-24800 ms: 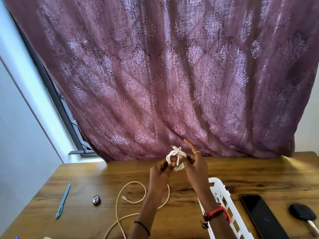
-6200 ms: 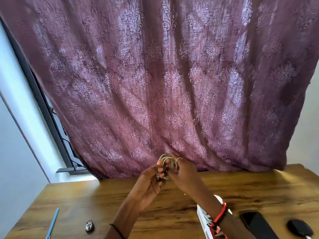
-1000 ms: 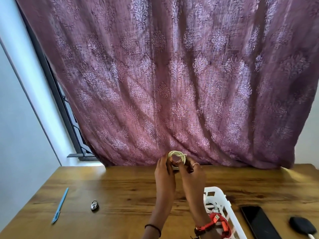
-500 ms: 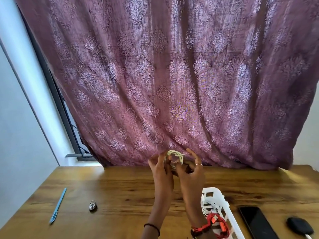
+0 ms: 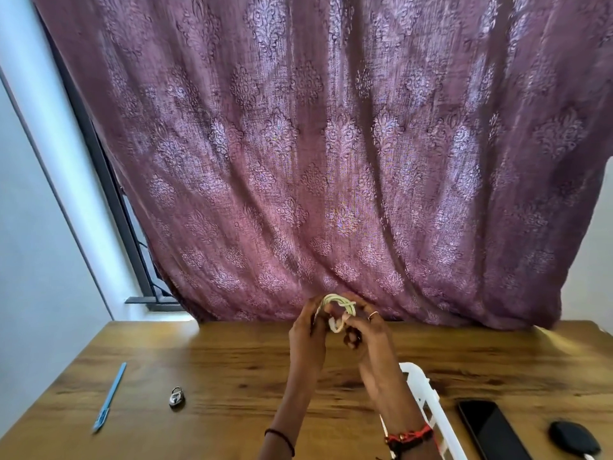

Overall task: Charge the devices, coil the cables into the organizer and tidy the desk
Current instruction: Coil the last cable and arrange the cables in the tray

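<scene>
Since a moment ago my right hand [image 5: 368,340] has curled in; its fingers [image 5: 361,319] and my left hand [image 5: 306,330] pinch the coiled cable [image 5: 339,301]: light, springy; I'd hold across the loops.

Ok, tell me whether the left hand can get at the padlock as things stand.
Probably yes, but not freely: the padlock lies in the open on the desk to that side, yet the left hand grips the coiled cable with the right hand.
</scene>
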